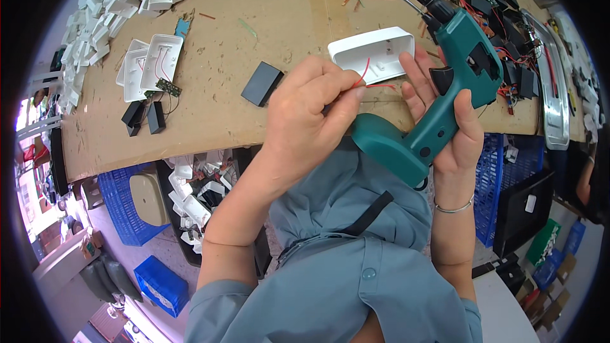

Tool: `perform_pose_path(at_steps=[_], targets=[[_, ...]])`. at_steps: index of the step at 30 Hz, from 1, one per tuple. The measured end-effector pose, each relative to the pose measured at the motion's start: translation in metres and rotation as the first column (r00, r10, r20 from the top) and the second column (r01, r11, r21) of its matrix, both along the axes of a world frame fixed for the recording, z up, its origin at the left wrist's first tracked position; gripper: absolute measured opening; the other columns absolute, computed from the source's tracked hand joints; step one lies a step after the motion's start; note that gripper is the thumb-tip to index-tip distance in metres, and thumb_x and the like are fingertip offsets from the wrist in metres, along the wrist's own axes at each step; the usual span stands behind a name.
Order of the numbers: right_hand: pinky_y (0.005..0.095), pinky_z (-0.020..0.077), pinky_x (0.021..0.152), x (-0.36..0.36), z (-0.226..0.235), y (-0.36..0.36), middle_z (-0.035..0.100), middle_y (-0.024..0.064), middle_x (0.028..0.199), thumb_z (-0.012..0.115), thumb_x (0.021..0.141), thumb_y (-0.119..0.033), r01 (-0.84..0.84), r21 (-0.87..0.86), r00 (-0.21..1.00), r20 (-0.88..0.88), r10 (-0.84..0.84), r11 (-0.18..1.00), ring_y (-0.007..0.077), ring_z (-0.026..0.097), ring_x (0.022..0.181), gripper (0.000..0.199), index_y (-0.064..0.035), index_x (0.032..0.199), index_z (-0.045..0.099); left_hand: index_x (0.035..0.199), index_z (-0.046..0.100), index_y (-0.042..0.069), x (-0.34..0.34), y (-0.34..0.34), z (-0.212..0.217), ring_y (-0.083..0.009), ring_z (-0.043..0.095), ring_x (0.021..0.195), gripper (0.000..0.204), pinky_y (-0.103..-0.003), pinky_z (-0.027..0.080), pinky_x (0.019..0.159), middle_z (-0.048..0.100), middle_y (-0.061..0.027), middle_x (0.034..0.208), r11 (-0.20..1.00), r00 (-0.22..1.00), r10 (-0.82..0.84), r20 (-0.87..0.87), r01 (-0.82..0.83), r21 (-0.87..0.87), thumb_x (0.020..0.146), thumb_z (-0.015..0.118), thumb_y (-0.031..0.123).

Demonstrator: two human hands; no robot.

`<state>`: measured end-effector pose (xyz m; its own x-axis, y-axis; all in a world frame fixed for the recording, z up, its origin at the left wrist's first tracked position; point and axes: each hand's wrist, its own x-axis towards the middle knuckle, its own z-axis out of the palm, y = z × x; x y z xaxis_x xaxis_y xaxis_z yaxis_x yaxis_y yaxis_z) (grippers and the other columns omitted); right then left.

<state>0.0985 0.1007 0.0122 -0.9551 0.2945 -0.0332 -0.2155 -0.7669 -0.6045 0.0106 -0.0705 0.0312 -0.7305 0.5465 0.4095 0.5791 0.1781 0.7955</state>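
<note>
Just in front of my body, my left hand [305, 101] is closed, thumb and forefinger pinching a thin red wire [366, 72]. Its ends stick out over a white plastic case [349, 58], which lies open side up on the table. My right hand [466, 146] supports a green pistol-shaped soldering gun [467, 57], thumb over the handle. The fingers of that hand stretch behind the handle toward the case's right end. The gun's metal tip and curved tube point up and away from me. Left of my left hand lies a black box-shaped part [262, 84].
Left on the cardboard-covered table [222, 38] are two white cases [162, 54] with a small circuit board [168, 87] and black blocks [156, 117]. White cases pile up far left. Wired black parts [518, 32] heap at right beside a metal tray [555, 89]. Blue crates [489, 184] stand below.
</note>
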Motion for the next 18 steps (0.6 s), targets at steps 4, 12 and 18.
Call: perform_pose_path(at_steps=[4,12,18], targets=[[0.0428,0.0352,0.098,0.0,0.0,0.001,0.033,0.0215,0.134,0.055,0.086,-0.024,0.004,-0.004,1.0,-0.001,-0.004,1.0,0.0318,0.034,0.125,0.059,-0.0046,0.134,0.026,0.084,0.062,0.0,-0.006,-0.003,0.008,-0.0167,0.055,0.064,0.01,-0.025,0.043,0.056,0.056,-0.0077,0.072,0.988,0.997,-0.072,-0.035,0.067,-0.139,0.074,0.061,0.0],[0.0428,0.0375,0.097,0.001,-0.002,0.002,0.036,0.0215,0.131,0.056,0.086,-0.024,0.012,0.008,1.0,0.012,-0.012,1.0,0.0325,0.036,0.123,0.06,-0.0039,0.134,0.027,0.082,0.062,0.003,-0.009,0.002,0.015,-0.0245,0.057,0.062,0.011,-0.033,0.047,0.054,0.055,-0.0085,0.073,0.921,0.952,-0.249,-0.178,0.176,-0.347,0.073,0.057,0.005],[0.0408,0.0443,0.09,0.018,0.0,0.016,0.029,0.024,0.135,0.056,0.086,-0.023,-0.012,0.051,0.997,-0.07,0.015,0.999,0.0368,0.037,0.122,0.064,-0.0029,0.136,0.021,0.083,0.061,0.004,0.0,0.013,-0.006,-0.0243,0.055,0.057,0.013,-0.033,0.046,0.048,0.052,-0.0073,0.071,0.983,0.959,-0.143,-0.244,0.11,-0.145,0.07,0.061,0.005]])
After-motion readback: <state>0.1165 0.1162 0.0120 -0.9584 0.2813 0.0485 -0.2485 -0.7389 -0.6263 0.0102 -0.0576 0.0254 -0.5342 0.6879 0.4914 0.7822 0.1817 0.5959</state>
